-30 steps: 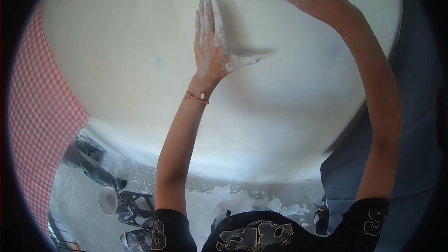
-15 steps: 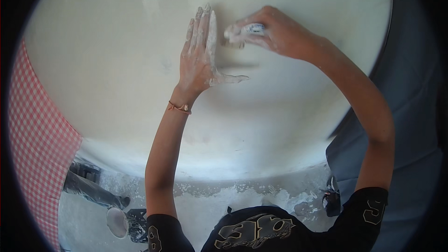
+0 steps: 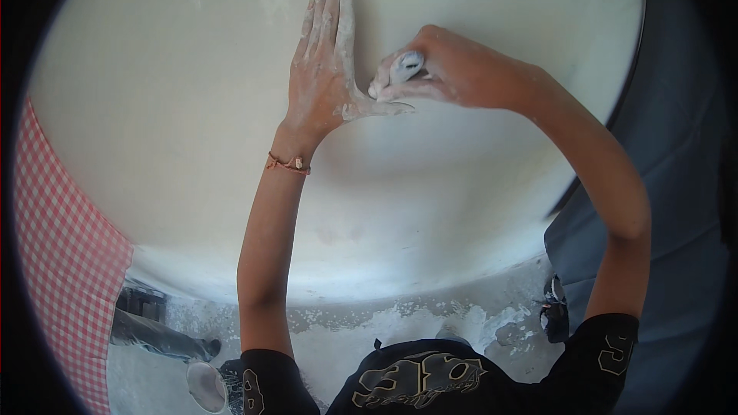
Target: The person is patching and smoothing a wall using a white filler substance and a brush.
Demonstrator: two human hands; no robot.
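Note:
My left hand [image 3: 323,69] lies flat on a large off-white smooth surface [image 3: 192,107], its fingers stretched upward and its thumb out to the right. White powder or paste coats the fingers. Just right of it, my right hand [image 3: 446,69] is closed around a small tool with a pale, rounded handle [image 3: 407,67]. The fingers hide the tool's working end, so its exact kind cannot be made out. White smears cover these fingertips too, which sit close above my left thumb.
A red-and-white checked cloth [image 3: 65,284] hangs at the left, and a dark grey-blue cloth [image 3: 669,207] at the right. Below the surface's curved edge, the floor [image 3: 346,353] is spattered white. A pale bucket [image 3: 207,386] and a person's trousered leg [image 3: 161,334] are at lower left.
My left hand has slid upward along the surface. My right hand has come slightly down toward my left thumb, and the tool's handle has turned to show its end.

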